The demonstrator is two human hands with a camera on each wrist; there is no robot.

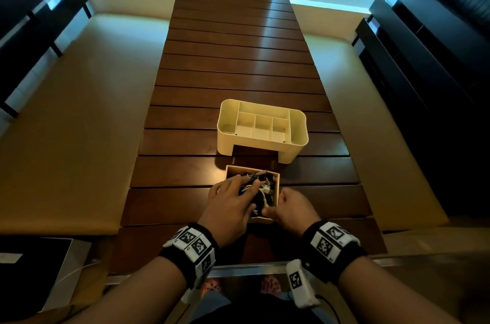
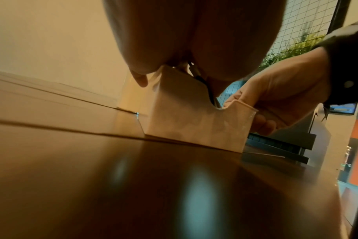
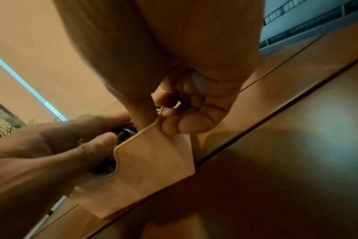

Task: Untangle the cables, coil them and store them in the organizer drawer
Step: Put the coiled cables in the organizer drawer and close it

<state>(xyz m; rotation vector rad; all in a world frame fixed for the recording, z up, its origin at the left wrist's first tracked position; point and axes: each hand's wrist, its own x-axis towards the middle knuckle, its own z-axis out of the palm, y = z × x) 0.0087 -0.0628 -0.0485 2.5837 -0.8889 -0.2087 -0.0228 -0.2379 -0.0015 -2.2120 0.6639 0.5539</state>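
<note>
A small cream drawer (image 1: 276, 177) stands pulled out on the wooden table, in front of the cream organizer (image 1: 225, 142). A tangle of black, white and orange cables (image 1: 265, 187) fills it. My left hand (image 1: 236, 193) lies over the tangle, fingers curled down into it. In the right wrist view its thumb (image 3: 98, 143) comes in at the drawer's (image 3: 153, 161) front notch, under the cables (image 3: 125, 132). My right hand (image 1: 289, 207) pinches the drawer's near right corner, thumb inside and fingers (image 3: 186, 124) outside. The left wrist view shows the drawer wall (image 2: 190, 119) and a dark cable (image 2: 202, 80).
The organizer's top compartments hold nothing, and the slot under it stands open. The slatted table (image 1: 238, 58) stretches far ahead. Beige benches run along both sides, with dark furniture beyond them. A white device (image 1: 53, 270) sits at the lower left.
</note>
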